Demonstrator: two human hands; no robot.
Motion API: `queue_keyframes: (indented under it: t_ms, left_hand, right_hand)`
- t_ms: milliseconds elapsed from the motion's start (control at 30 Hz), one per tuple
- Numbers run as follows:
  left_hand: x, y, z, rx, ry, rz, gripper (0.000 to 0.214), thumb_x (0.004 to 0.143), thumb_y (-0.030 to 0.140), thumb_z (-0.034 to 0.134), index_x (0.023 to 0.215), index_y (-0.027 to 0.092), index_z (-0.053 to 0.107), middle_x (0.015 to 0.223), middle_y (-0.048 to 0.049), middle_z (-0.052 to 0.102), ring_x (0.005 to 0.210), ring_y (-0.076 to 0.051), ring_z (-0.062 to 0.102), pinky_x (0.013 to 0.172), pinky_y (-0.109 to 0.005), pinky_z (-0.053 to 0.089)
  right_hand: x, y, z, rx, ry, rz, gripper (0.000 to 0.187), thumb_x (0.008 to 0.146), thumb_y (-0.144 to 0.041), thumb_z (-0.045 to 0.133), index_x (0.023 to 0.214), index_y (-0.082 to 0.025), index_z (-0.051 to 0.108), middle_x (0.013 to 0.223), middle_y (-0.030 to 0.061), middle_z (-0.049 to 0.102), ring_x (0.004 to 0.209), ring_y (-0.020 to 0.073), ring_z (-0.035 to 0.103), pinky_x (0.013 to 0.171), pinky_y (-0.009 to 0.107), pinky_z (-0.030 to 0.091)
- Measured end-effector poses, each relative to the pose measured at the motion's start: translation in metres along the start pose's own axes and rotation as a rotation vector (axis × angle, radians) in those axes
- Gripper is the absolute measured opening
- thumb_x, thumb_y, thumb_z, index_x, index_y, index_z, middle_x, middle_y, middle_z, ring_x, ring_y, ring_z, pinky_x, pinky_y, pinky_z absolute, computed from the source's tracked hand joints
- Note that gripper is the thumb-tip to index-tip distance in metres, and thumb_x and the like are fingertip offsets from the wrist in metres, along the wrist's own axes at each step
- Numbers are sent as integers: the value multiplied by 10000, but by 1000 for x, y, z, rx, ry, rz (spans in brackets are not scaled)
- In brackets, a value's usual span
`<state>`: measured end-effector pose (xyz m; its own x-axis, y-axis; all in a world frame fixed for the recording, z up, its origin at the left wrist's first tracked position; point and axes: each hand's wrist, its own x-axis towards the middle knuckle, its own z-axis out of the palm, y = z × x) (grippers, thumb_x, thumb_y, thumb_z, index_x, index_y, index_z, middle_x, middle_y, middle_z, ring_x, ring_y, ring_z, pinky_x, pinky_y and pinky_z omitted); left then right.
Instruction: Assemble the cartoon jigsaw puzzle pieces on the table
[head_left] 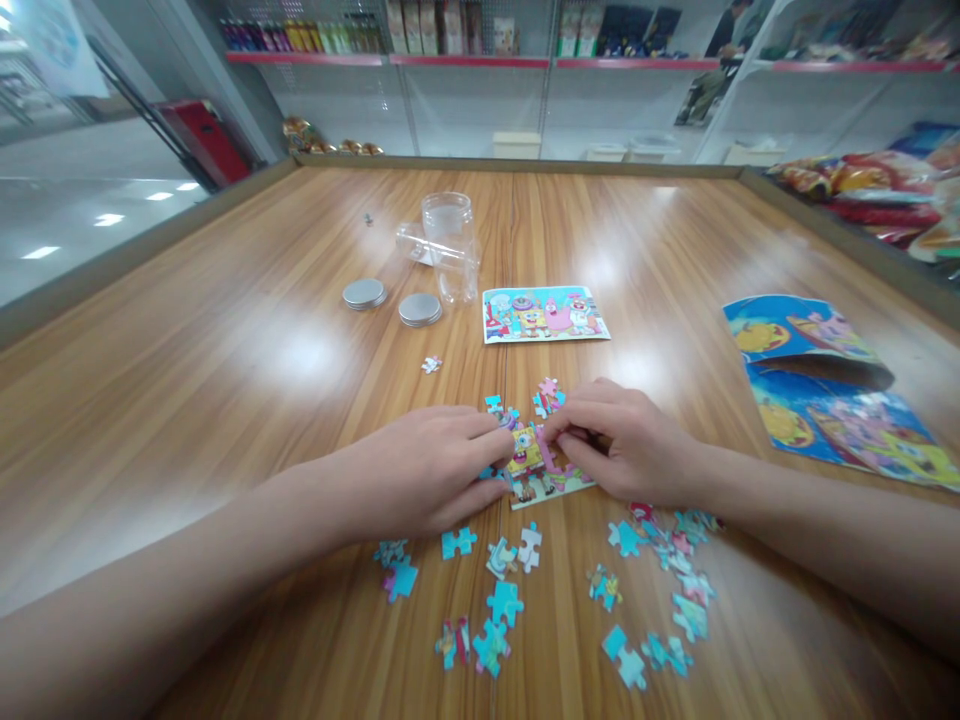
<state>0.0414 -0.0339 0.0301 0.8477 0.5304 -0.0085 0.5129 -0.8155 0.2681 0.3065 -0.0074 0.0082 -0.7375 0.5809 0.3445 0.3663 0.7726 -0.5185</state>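
A partly joined jigsaw puzzle (527, 452) with a yellow cartoon figure lies on the wooden table between my hands. My left hand (442, 465) grips its left edge, the thumb below and the fingers above, with a bit of blue showing between them. At the puzzle's right part, my right hand (626, 440) is closed in a pinch on a puzzle piece mostly hidden by the fingertips, over a pink area. Loose pieces (549, 397) touch or lie close to the top of the puzzle. Several more blue pieces (505, 603) are scattered nearer to me.
A picture card (546, 315) lies beyond the puzzle. Clear plastic jars (450, 240) and silver lids (420, 309) are at the back left. One piece (431, 365) lies apart. Blue printed packaging (832, 390) is on the right; snack bags (877, 190) sit past the table edge.
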Motion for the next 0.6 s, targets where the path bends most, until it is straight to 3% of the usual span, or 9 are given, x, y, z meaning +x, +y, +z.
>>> queue_keyframes:
  t_ms: [600]
  left_hand:
    - [1,0,1,-10,-5,-10,193,1047,333,468,1026,165,561,986,-83,644,867,-222,604,770,-348,494]
  right_hand:
    - [-1,0,-1,7,4,-2,197,878,-53,574,908,-197,705,741,-32,660,738,121,585,748,279,384]
